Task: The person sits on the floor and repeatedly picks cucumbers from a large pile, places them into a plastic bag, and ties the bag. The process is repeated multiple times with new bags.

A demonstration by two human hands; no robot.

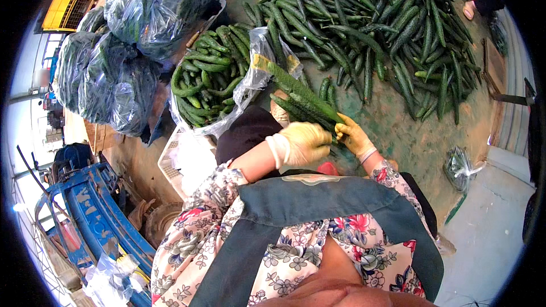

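A few long dark-green cucumbers (307, 98) lie together in front of me, slanting from upper left down to my hands. My right hand (354, 136), in a yellowish glove, is closed around their near end. Just left of it, my left hand (304, 145), gloved too, is curled shut against the lower side of the cucumbers; whatever its fingers hold is hidden. Beyond the far tips is a see-through plastic bag edge (250, 94) with yellow print. That bag lines a round container full of curved, smaller cucumbers (207, 71).
A large heap of cucumbers (364, 23) spreads over the green floor covering (392, 139) ahead. Filled plastic bags (151, 8) are stacked at upper left. A white crate (182, 159) stands left of me, a blue vehicle (94, 210) lower left. A tied bag (459, 167) lies right.
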